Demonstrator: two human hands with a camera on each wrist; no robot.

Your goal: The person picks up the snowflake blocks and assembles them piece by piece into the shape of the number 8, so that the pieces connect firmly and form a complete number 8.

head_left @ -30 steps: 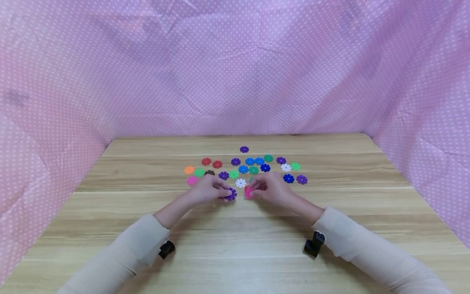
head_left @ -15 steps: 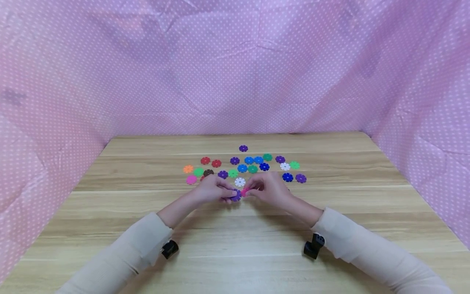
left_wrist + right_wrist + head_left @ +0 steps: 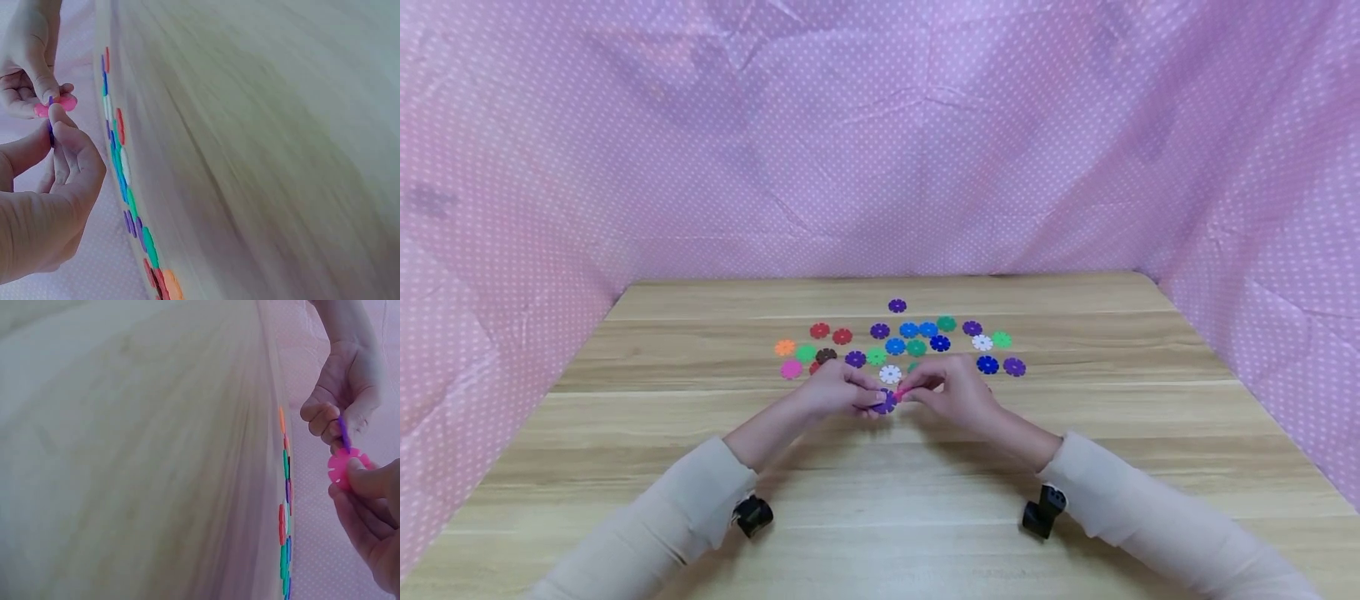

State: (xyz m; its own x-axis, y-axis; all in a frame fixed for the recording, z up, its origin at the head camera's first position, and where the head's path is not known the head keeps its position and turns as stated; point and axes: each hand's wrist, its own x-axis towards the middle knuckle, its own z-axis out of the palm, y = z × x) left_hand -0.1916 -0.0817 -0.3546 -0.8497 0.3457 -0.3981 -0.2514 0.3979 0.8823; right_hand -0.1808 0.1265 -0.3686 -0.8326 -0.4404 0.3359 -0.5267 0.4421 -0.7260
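My left hand (image 3: 835, 390) pinches a purple notched disc (image 3: 887, 402), a flat flower-shaped plastic piece, between thumb and fingers. My right hand (image 3: 953, 392) pinches a pink notched disc (image 3: 342, 467) by its edge. Both hands meet above the table, and the two discs cross at their rims, the purple one (image 3: 51, 128) standing roughly at right angles to the pink one (image 3: 67, 105). Fingers cover part of each disc. Just beyond the hands a white disc (image 3: 891, 374) lies flat.
Several loose notched discs lie scattered behind the hands, among them an orange disc (image 3: 785, 347), a red disc (image 3: 820, 331) and a dark blue disc (image 3: 988, 365). The wooden table (image 3: 880, 517) ends at a pink dotted cloth (image 3: 880, 150) at the back and sides.
My left hand has moved right and my right hand slightly left, bringing the purple and pink discs from apart to edge against edge. The pink disc has turned edge-on to the head view.
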